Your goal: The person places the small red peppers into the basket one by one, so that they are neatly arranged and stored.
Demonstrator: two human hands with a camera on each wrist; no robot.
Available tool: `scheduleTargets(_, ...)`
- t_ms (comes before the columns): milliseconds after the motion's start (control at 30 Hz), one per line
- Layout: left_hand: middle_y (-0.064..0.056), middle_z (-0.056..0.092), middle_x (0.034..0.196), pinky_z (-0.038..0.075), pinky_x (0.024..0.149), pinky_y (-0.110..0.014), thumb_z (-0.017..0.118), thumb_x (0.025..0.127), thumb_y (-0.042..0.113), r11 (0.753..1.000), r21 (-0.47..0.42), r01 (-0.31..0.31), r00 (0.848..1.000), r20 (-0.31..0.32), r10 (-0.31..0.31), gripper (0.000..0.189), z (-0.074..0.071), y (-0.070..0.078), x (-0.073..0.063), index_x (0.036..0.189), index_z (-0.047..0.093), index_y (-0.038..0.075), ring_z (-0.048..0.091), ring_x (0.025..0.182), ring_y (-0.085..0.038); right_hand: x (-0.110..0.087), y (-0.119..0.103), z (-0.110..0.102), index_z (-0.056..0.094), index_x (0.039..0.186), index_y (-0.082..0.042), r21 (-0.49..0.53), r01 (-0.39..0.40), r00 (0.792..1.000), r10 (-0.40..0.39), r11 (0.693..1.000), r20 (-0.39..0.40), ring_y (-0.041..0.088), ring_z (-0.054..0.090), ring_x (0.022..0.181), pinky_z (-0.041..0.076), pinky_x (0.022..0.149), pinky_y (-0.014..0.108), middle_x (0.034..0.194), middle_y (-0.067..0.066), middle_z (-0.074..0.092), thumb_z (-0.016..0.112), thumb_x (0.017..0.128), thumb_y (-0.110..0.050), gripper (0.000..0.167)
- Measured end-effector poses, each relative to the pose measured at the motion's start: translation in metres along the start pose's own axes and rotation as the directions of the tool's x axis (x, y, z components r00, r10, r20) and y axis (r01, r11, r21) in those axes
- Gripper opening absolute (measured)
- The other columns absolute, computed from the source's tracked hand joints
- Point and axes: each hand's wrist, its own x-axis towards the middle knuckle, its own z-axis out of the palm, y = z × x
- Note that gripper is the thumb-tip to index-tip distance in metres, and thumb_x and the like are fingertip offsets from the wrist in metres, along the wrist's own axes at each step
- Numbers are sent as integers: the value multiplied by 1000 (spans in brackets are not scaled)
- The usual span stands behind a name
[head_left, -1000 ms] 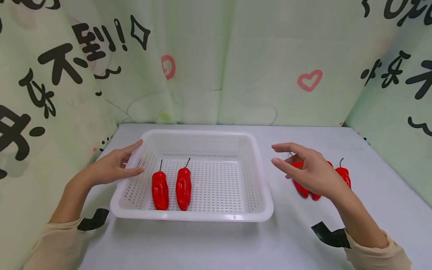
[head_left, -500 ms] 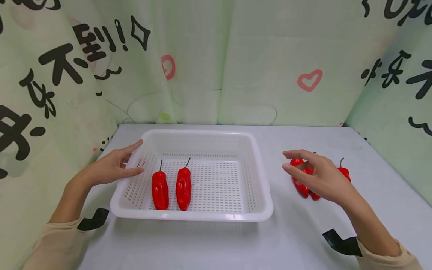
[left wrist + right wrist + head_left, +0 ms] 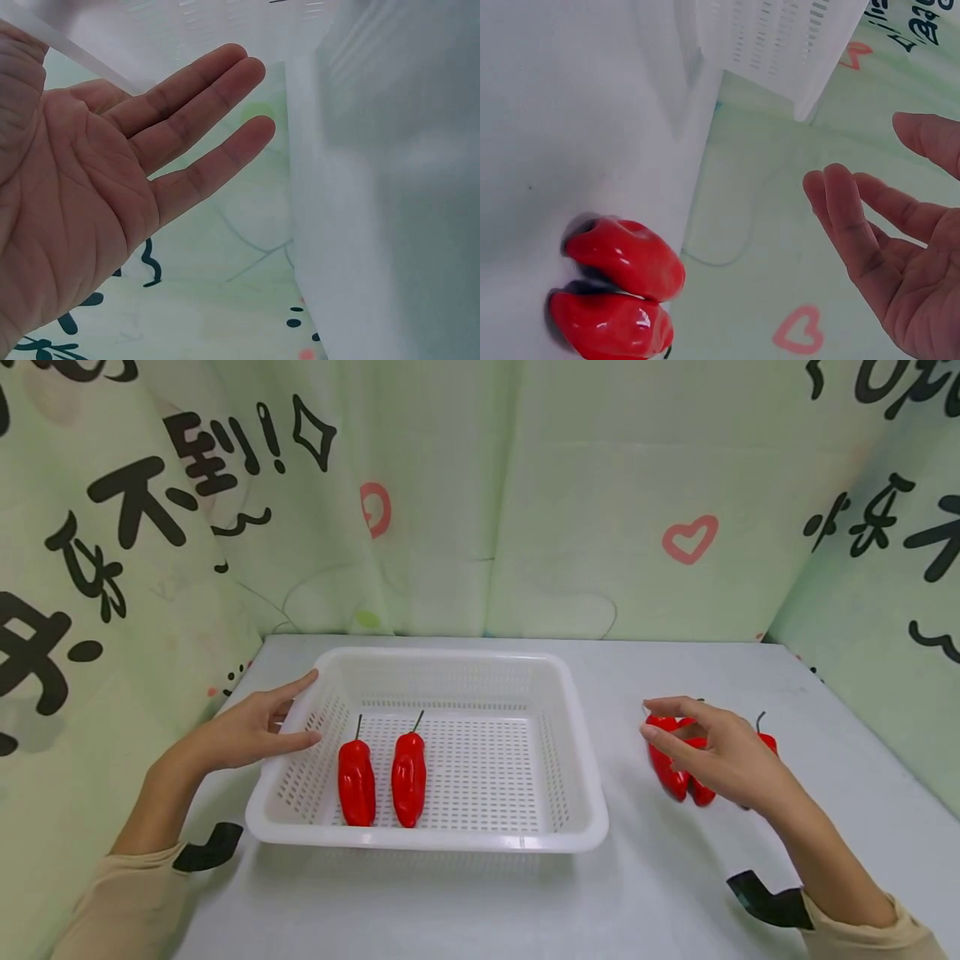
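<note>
A white perforated plastic basket (image 3: 517, 841) stands on the table with two red peppers inside, a left pepper (image 3: 356, 783) and a right pepper (image 3: 408, 779). At the basket's left side is my left hand (image 3: 255, 727), thumb over the rim and index finger at the far corner; its other fingers (image 3: 187, 124) extend straight outside the wall in the left wrist view. My right hand (image 3: 720, 756) hovers above more red peppers (image 3: 666, 768), thumb and fingers apart with nothing between them. Two of these, an upper pepper (image 3: 630, 259) and a lower pepper (image 3: 611, 326), show in the right wrist view.
Another red pepper (image 3: 768, 742) peeks out behind my right hand, mostly hidden. The white table (image 3: 420, 910) extends in front of the basket. A pale green printed curtain (image 3: 570, 510) encloses the back and both sides.
My right hand has moved right, away from the basket's side and over the peppers. My left hand, the basket and the peppers in it stay in place.
</note>
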Motion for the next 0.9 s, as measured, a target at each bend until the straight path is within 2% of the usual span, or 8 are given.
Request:
scheduleTargets(100, -32, 55, 141, 64, 71, -42, 75, 94, 20, 1000, -1, -5, 1000, 1, 5, 93, 0, 0, 0, 163, 14, 4, 70, 107, -42, 1, 3, 0, 53, 147, -11, -9, -16, 1000, 16, 1000, -1, 37, 65, 110, 61, 78, 51, 132, 19, 64, 64, 101, -40, 56)
scheduleTargets(333, -32, 55, 141, 64, 70, -42, 75, 94, 20, 1000, 3, 0, 1000, -5, 0, 93, -1, -1, 0, 163, 15, 4, 70, 106, -42, 6, 11, 0, 48, 149, -6, -33, -53, 998, 53, 998, 18, 44, 59, 116, 63, 77, 49, 138, 27, 57, 65, 99, -44, 65)
scheduleTargets(467, -31, 55, 140, 64, 70, -41, 75, 94, 20, 1000, -3, -1, 1000, -2, 1, 94, -1, -1, 0, 164, 15, 4, 71, 106, -41, 10, 17, 1, 47, 149, -3, -60, -61, 998, 63, 996, 27, 46, 57, 118, 61, 82, 54, 140, 28, 54, 64, 100, -44, 66)
scheduleTargets(633, -31, 55, 141, 64, 71, -42, 75, 94, 21, 1000, 1, -3, 1000, -1, 3, 94, -1, -2, 0, 164, 15, 4, 70, 108, -42, 14, 26, 3, 46, 149, 0, -74, -65, 997, 67, 995, 25, 48, 58, 117, 58, 85, 59, 138, 30, 55, 62, 101, -40, 64)
scheduleTargets(900, -32, 55, 140, 64, 70, -42, 75, 94, 21, 1000, 4, -3, 1000, -7, 3, 94, -1, -3, 0, 164, 15, 5, 71, 105, -41, 21, 36, 4, 46, 148, 2, -82, -77, 996, 80, 994, 39, 49, 59, 115, 60, 82, 57, 132, 32, 59, 62, 102, -39, 64)
